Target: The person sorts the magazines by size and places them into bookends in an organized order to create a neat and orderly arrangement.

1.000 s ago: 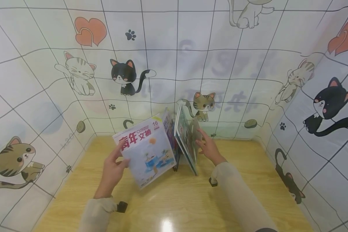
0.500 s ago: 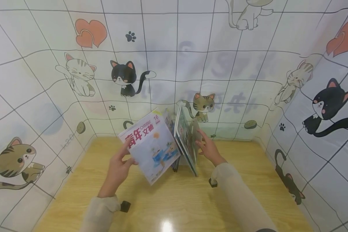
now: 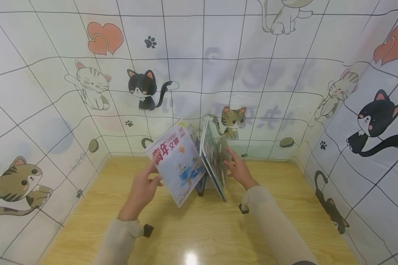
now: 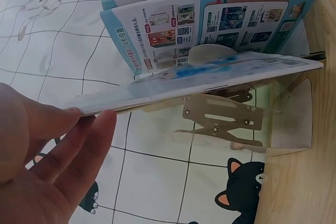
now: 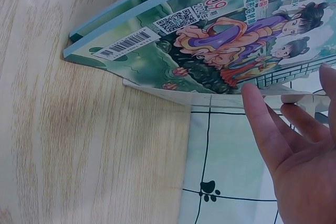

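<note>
A white magazine point(image 3: 180, 165) with red title characters and a blue beach picture tilts in front of a beige book stand point(image 4: 223, 121). My left hand point(image 3: 144, 187) pinches its left edge between thumb and fingers. In the left wrist view the magazine is seen almost edge-on, across the stand's cut-out side panel. Beside it, several teal-edged magazines point(image 3: 212, 158) lean upright in the stand. My right hand point(image 3: 242, 171) touches the stand's right side with extended fingers. In the right wrist view, those fingers point(image 5: 260, 114) lie against the illustrated cover point(image 5: 220, 51) and the stand's pale edge.
The stand rests on a light wood table point(image 3: 192, 228) near the back wall point(image 3: 185, 73), which carries cat drawings and a black grid. Other printed magazines point(image 3: 199, 184) stand behind the white one. Black wrist mounts point(image 3: 148, 230) hang at the sleeves.
My left hand has carried the white magazine to the right and slightly back, closer to the upright magazines, and it now shows narrower. The right hand has stayed in place.
</note>
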Available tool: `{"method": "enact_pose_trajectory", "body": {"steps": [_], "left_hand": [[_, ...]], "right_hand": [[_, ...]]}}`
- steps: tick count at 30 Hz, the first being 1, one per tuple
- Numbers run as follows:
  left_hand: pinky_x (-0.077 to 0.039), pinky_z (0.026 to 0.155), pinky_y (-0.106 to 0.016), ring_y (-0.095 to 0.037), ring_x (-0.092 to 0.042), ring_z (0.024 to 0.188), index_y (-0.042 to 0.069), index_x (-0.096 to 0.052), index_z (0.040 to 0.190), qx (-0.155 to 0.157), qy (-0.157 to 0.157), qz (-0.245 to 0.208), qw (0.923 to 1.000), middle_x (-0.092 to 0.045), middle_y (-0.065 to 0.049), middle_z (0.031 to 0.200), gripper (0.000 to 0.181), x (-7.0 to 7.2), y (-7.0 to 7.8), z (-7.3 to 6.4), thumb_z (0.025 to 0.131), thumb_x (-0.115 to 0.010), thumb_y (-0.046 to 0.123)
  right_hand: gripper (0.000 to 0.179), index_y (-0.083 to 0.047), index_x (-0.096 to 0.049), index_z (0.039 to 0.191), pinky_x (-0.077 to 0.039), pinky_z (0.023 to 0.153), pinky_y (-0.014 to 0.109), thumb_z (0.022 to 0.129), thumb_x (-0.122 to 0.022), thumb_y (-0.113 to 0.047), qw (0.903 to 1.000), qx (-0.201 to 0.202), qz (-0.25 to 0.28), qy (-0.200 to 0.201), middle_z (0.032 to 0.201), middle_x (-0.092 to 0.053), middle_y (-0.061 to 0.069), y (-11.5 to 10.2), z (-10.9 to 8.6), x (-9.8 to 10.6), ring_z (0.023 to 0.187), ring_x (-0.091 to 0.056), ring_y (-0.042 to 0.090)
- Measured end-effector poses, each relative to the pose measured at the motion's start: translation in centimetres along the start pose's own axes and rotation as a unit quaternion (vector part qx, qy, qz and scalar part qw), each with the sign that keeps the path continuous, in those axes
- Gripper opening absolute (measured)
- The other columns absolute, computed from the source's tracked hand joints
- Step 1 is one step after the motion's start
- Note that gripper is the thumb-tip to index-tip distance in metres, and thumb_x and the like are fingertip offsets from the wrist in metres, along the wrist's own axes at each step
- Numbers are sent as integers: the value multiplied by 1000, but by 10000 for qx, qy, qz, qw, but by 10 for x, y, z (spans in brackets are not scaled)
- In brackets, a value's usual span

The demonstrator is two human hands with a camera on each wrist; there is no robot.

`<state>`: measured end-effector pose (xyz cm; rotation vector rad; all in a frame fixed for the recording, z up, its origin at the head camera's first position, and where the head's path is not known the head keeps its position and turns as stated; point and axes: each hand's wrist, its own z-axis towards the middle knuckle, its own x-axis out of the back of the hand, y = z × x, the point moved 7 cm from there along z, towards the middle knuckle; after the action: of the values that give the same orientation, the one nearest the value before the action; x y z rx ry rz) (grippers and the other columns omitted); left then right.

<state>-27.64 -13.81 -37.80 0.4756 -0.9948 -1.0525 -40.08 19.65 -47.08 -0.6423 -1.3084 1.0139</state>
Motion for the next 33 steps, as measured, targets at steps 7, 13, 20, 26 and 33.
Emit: {"method": "enact_pose_trajectory", "body": {"steps": [7, 13, 20, 26, 33], "left_hand": [[-52, 53, -23, -21, -63, 71, 27, -31, 154, -259, 49, 741, 9969, -66, -12, 94, 84, -4, 8, 8, 87, -65, -11], [-49, 50, -25, -19, -63, 74, 28, -31, 154, -302, 175, 1134, 9929, -67, -12, 105, 84, -10, 6, 16, 87, -67, -6], [-40, 46, -27, -19, -63, 72, 27, -31, 154, -428, 244, 1519, 9872, -70, -13, 102, 84, -21, 6, 27, 85, -70, -4], [-41, 47, -26, -18, -63, 68, 25, -33, 153, -523, 277, 1726, 9832, -70, -14, 106, 84, -30, 7, 32, 84, -71, -3], [-45, 50, -27, -16, -65, 65, 24, -35, 152, -391, 337, 1763, 9830, -72, -11, 96, 82, -38, 4, 37, 84, -72, -3]], "right_hand": [[61, -24, -29, 153, -57, 60, 41, 100, -56, -12, 10000, -35, -7, -13, 145, -36, 32, 0, -2, -1, 119, -51, 47], [61, -26, -29, 153, -57, 61, 43, 100, -56, -12, 10000, -43, 8, -19, 145, -36, 31, 0, -3, -1, 119, -51, 47], [61, -26, -29, 153, -57, 59, 40, 100, -56, -15, 10000, -55, -24, 16, 143, -39, 30, 1, -2, -1, 114, -55, 46], [60, -25, -29, 153, -57, 61, 44, 100, -55, -12, 10000, -4, 87, -19, 143, -39, 31, -1, -3, -1, 113, -56, 48], [60, -24, -28, 153, -57, 62, 45, 100, -55, -13, 10000, -43, 24, -21, 144, -37, 32, -1, -2, -1, 115, -54, 48]]}}
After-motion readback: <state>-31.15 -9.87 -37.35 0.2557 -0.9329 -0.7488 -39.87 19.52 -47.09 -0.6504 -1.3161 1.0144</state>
